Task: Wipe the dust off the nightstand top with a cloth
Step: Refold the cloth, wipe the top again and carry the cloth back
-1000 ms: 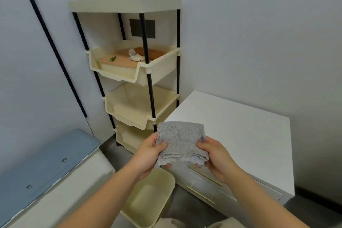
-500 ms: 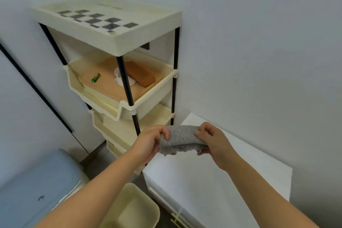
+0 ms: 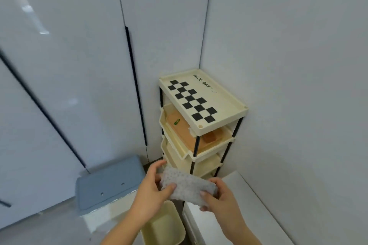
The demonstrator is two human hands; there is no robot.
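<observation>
My two hands meet low in the frame, each clamped on one end of a folded grey dotted cloth (image 3: 185, 185). The left hand (image 3: 153, 195) grips the left end with its thumb laid across the top. The right hand (image 3: 219, 199) pinches the right end, thumb also on top. I am holding the cloth in the air over the left edge of the white nightstand (image 3: 254, 211), clear of its top, which runs away to the near right.

Below my left forearm, on the floor, stands a cream plastic bin (image 3: 167, 230), just beside the nightstand. Further left sits a box with a blue lid (image 3: 107, 185).

Beyond the cloth, in the corner, rises a cream shelf rack (image 3: 219, 97) on black posts. Its top tray has a black checker pattern and the words "NICE DAY". The tray beneath holds a wooden board (image 3: 179, 129) with a small green item (image 3: 176, 121) on it and a brown block (image 3: 209, 137) near its right end.

White wardrobe doors (image 3: 79, 65) with dark handle strips fill the far left; a plain wall (image 3: 288, 65) closes the right.
</observation>
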